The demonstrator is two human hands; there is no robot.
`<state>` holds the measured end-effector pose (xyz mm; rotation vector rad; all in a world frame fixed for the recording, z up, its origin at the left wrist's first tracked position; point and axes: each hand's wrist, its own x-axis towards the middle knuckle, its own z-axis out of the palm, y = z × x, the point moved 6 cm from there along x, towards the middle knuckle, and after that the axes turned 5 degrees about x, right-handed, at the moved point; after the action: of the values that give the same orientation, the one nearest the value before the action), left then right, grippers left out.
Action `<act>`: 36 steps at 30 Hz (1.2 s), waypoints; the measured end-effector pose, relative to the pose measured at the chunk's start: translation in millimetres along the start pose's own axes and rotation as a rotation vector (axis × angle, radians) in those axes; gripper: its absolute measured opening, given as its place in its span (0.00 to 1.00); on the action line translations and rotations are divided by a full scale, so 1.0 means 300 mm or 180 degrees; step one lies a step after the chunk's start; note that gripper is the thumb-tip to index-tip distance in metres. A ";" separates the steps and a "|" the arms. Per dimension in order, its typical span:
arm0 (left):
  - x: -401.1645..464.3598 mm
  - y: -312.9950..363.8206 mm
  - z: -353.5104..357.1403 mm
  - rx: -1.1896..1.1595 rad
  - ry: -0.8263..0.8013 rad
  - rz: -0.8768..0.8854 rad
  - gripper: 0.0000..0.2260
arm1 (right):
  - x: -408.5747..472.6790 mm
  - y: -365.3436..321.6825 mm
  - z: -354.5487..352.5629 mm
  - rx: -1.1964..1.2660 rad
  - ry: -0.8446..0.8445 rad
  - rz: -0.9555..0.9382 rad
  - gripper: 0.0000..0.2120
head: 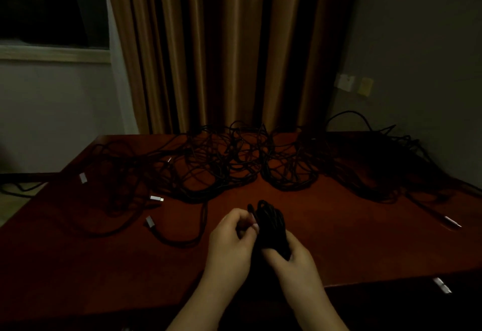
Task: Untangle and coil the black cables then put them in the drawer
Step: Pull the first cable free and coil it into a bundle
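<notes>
Coiled bundle: a tight bunch of black cable (270,222), held upright above the near middle of the wooden table (352,239); its looped top stands clear of both hands, its lower end is hidden between them.
Left hand: left hand (232,236) lies on the bundle's left flank, fingers curled inward; the fingertips (254,226) pinch a strand at the bundle's upper left side.
Right hand: right hand (292,257) clasps the bundle's lower right part, fingers wrapped round the strands from below and the side.
Bundle relative to grip: the cable runs between the two hands, most of its visible length above the right hand and just right of the left fingertips.
Tangled mass: a wide heap of loose black cables (234,163) spread over the far half of the table, well apart from the hands; one loop rises off the far right edge.
Loose lead: a separate black strand with a silver plug (150,222) curves across the table left of the left hand, not touching it.
Other plugs: silver connectors (156,198) and (83,178) lie among the left strands; another (452,222) lies near the right edge.
Backdrop: brown curtain (221,43) behind the table; dark window (52,4) at upper left; wall sockets (344,81) at right.
Lighting: dim; fine detail in the strands cannot be told.
</notes>
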<state>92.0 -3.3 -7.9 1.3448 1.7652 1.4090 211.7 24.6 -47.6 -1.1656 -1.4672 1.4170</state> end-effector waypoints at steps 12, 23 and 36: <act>0.049 -0.032 -0.066 -0.1620 -0.0054 -0.0560 0.05 | -0.006 -0.025 0.010 0.0512 -0.1069 0.0532 0.29; 0.029 -0.080 -0.062 -0.2143 -0.0200 -0.1120 0.07 | -0.083 0.000 0.155 0.2762 -0.2160 0.1318 0.36; 0.045 -0.092 -0.087 -0.2384 0.0049 -0.1386 0.11 | -0.109 -0.019 0.185 0.3245 -0.1427 0.1785 0.30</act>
<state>54.3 -1.3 -22.2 0.5195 1.2201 1.5777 167.5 -22.5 -44.5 -0.5995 -0.4406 2.4974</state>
